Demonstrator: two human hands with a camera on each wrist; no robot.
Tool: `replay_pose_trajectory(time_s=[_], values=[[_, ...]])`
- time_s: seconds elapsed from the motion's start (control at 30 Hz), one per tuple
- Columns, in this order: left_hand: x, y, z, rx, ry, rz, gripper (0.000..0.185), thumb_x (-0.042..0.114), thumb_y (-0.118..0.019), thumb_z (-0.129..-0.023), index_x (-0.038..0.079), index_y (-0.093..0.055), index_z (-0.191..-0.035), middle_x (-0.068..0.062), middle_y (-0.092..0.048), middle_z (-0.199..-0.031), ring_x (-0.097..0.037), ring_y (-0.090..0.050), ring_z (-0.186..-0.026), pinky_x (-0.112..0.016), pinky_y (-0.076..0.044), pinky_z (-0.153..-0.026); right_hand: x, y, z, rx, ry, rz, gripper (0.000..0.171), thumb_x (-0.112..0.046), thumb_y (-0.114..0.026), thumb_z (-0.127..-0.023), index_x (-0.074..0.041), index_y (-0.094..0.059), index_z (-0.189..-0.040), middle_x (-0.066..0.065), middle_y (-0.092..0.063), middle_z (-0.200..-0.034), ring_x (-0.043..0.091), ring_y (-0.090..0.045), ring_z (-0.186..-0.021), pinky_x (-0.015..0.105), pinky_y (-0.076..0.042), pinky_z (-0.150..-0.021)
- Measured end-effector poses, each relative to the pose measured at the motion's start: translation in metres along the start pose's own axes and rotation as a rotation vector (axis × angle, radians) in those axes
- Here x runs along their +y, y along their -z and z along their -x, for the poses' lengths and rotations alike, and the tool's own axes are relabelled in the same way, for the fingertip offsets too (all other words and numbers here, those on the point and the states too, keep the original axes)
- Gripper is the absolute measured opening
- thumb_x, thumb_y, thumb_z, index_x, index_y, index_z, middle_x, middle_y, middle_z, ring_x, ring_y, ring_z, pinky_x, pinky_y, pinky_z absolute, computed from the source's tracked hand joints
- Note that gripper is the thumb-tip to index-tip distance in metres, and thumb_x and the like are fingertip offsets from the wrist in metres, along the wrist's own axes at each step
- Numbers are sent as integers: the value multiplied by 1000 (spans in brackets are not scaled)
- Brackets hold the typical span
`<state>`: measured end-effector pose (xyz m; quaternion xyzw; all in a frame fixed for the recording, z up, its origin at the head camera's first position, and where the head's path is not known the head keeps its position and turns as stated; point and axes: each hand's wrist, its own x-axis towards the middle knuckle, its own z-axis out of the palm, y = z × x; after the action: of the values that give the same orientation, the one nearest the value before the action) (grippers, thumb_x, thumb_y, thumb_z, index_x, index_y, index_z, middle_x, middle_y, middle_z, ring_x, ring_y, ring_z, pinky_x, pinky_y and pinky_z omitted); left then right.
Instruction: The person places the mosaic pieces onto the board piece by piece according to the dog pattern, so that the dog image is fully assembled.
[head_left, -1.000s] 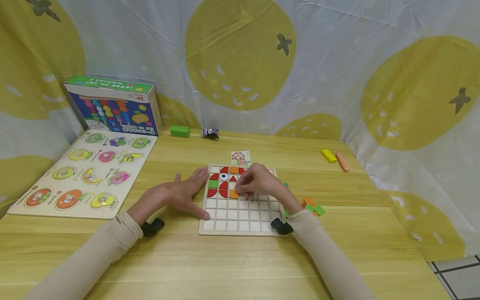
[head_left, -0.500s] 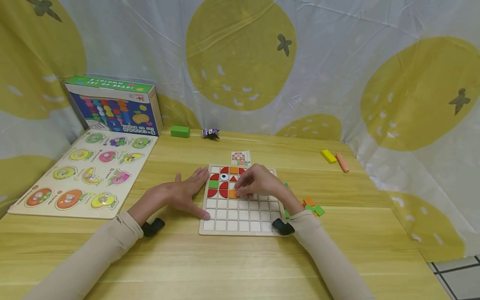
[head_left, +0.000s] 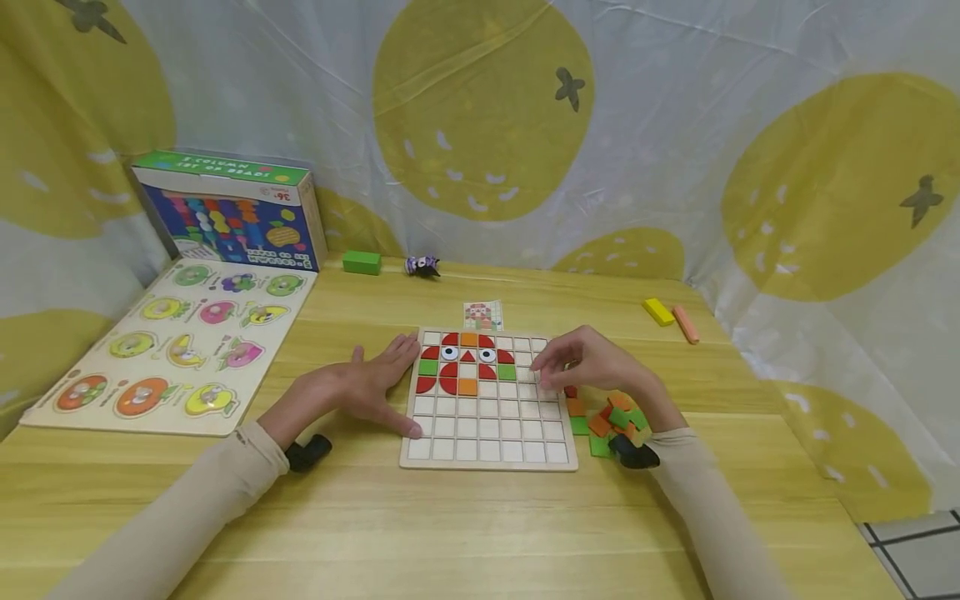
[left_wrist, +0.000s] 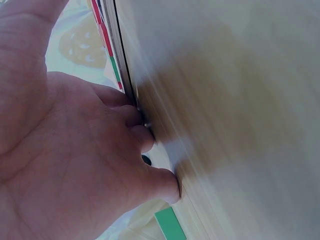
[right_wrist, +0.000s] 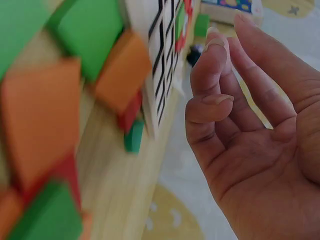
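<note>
A wooden grid board lies on the table, its upper left squares filled with red, orange and green tiles and two eye tiles. My left hand rests at the board's left edge with fingers and thumb spread; the left wrist view shows its fingertips along that edge. Just above the board's right edge hovers my right hand. In the right wrist view its fingers are loosely bent, the thumb is apart, and nothing is between them. Beside the board lies a heap of loose orange, green and red tiles.
Behind the board lies a small pattern card. A fruit puzzle board and a bead-set box stand at left. Along the back are a green block and a small purple-black figure; yellow and pink pieces lie at right.
My right hand has left the orange tile in the board's fourth row and moved right, uncovering the right eye and green tile. My left hand has stayed in place.
</note>
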<state>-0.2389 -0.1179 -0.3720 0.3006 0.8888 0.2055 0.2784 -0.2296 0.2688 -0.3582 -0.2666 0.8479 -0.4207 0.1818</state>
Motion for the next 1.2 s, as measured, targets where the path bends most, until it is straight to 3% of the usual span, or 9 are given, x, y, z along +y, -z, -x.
replay_pose_trajectory(time_s=[0.3, 0.7, 1.2], values=[[1, -1, -2, 1, 35, -33, 137, 66, -85, -84, 1, -2, -172, -20, 10, -180, -41, 11, -166, -79, 11, -122, 32, 23, 35, 88, -22, 40, 15, 0, -84, -92, 7, -79, -105, 13, -79, -92, 25, -71, -79, 28, -61, -75], [1, -2, -4, 1, 27, -35, 137, 67, -85, -84, 1, -2, -172, -20, 10, -180, -42, 10, -166, -80, 10, -121, 40, 15, 31, 83, -106, 122, 8, -4, -86, -92, 0, -82, -98, 5, -71, -81, 16, -57, -72, 23, -50, -66], [1, -1, -2, 5, 14, -12, 140, 69, -85, -82, 1, -2, -172, -19, 10, -180, -41, 11, -166, -79, 12, -121, 27, 8, 28, 70, -197, 163, 10, -5, -87, -91, 0, -78, -92, 4, -66, -77, 17, -55, -70, 23, -48, -63]])
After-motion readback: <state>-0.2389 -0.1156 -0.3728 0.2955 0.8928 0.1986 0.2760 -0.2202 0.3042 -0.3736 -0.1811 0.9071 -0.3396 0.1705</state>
